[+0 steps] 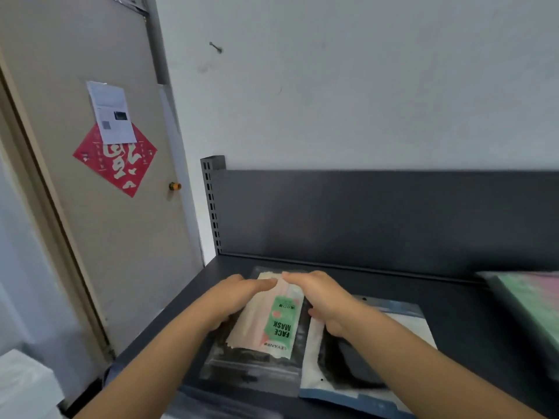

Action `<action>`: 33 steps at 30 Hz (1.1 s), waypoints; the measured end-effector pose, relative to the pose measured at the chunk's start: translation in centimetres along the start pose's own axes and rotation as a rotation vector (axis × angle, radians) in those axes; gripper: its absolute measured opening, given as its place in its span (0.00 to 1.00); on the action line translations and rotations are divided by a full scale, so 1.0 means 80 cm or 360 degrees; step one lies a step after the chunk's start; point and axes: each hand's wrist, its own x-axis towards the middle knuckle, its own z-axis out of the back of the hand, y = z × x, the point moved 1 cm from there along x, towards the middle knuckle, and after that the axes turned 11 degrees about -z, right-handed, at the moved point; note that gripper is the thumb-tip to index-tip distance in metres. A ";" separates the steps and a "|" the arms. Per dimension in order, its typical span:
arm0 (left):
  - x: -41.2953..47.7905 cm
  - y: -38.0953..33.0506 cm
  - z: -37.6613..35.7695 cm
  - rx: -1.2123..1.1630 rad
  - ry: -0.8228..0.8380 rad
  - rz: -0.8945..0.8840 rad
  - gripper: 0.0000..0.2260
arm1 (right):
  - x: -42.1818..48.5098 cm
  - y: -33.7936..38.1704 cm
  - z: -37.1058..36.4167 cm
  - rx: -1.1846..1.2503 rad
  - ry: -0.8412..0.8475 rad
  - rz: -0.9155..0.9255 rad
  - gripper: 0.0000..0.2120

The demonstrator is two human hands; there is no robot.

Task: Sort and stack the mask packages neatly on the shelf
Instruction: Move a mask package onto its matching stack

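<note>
Entry: stacking, left end of shelf.

- The pink-and-green FACE MASK package point(272, 319) lies flat on the dark shelf point(453, 313), label up, its long axis running away from the camera. It is a little askew on what lies under it.
- Directly beneath it is a clear package point(251, 370) of dark masks, whose near end sticks out toward the camera. That makes a stack of two so far.
- The left hand point(239, 297) lies along the left edge of the FACE MASK package and the right hand point(323, 300) along its right edge.
- The fingers of both hands are extended and close together, and their tips nearly meet at the package's far end. They press and square the package; nothing is curled round it. The right thumb sits by the right edge. Whether the left thumb is tucked under, I cannot tell.
- Just right of the FACE MASK package is a white-and-blue package point(311, 373) holding a black mask. It lies singly on the shelf, partly under the right forearm.
- Well to the right, at the frame edge, is a green-and-pink package point(532, 303), blurred and cut off.
- Nearer the camera there is more clear wrapping, too blurred to identify.
- Behind stands the shelf's dark back panel point(363, 213). Far left is a door point(121, 237) with a red paper diamond.

Judgement: the task is partly done. The top package looks placed and needs only final alignment. The packages to the right do not appear to be sorted onto a pile yet. The total number of packages is unknown.
</note>
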 end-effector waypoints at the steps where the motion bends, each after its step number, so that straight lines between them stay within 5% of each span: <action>1: 0.004 0.004 0.004 -0.0081 0.0001 0.0001 0.27 | 0.002 0.000 -0.003 0.0048 -0.0043 -0.0003 0.16; 7: 0.015 0.018 0.034 -0.0399 -0.0012 -0.0214 0.22 | -0.021 0.003 -0.032 0.0447 -0.0229 -0.0002 0.08; 13: 0.003 -0.007 0.064 -0.0787 0.0040 -0.0501 0.26 | -0.066 0.015 -0.038 0.0552 -0.0613 0.0261 0.23; 16: -0.011 -0.038 0.050 -0.0911 0.0140 -0.0640 0.26 | -0.107 0.004 -0.023 0.0536 -0.0691 0.0295 0.21; 20: -0.049 -0.090 -0.011 -0.0964 0.0343 -0.0762 0.32 | -0.172 -0.025 0.022 0.0395 -0.0937 0.0317 0.19; 24: -0.104 -0.140 -0.098 -0.0889 0.0618 -0.0855 0.20 | -0.252 -0.064 0.091 0.0448 -0.1175 0.0364 0.18; 28: -0.167 -0.193 -0.186 -0.0830 0.0765 -0.0964 0.24 | -0.333 -0.116 0.174 0.0488 -0.1342 0.0391 0.18; 31: -0.216 -0.235 -0.254 -0.0750 0.0852 -0.1051 0.13 | -0.388 -0.156 0.244 0.0547 -0.1468 0.0429 0.18; 33: -0.246 -0.263 -0.303 -0.0710 0.0888 -0.1089 0.18 | -0.424 -0.181 0.290 0.0573 -0.1543 0.0422 0.17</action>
